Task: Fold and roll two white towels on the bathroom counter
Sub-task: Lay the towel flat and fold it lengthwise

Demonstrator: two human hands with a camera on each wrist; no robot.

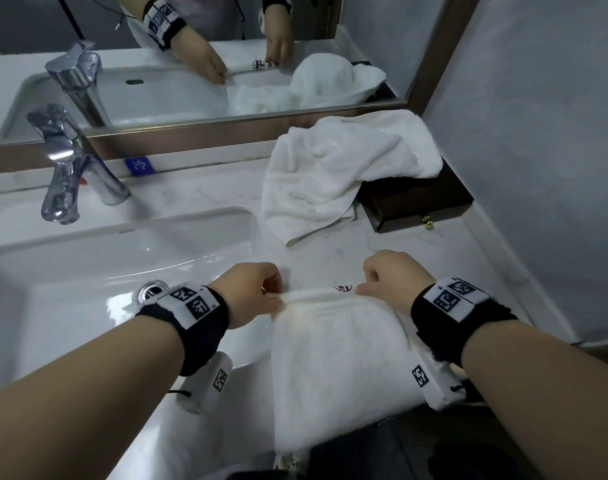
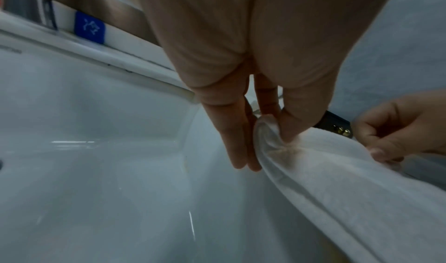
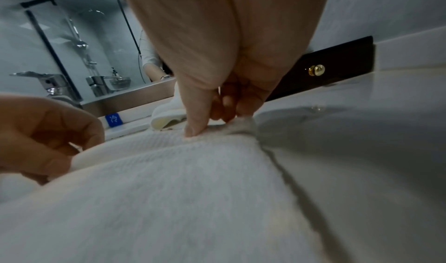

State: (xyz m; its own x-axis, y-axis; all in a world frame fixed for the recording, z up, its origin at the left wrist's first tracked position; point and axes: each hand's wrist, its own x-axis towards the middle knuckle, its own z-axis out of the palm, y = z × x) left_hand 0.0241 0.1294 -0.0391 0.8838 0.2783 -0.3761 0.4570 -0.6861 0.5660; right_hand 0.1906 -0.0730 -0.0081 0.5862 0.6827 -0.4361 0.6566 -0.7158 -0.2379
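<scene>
A white towel (image 1: 340, 368) lies folded on the marble counter (image 1: 205, 188) near the front edge, hanging partly over it. My left hand (image 1: 257, 292) pinches its far left corner (image 2: 267, 127) between thumb and fingers. My right hand (image 1: 389, 278) pinches the far right corner (image 3: 241, 126) the same way. A red printed mark (image 1: 344, 288) shows on the far edge between my hands. The second white towel (image 1: 333, 168) lies crumpled at the back right, draped partly over a dark box (image 1: 420, 202).
The white sink basin (image 1: 88, 271) with its drain (image 1: 152, 289) is to the left, a chrome tap (image 1: 70, 174) behind it. A mirror (image 1: 191, 64) runs along the back. The grey wall (image 1: 537, 133) closes the right side. A blue sticker (image 1: 139, 166) sits under the mirror.
</scene>
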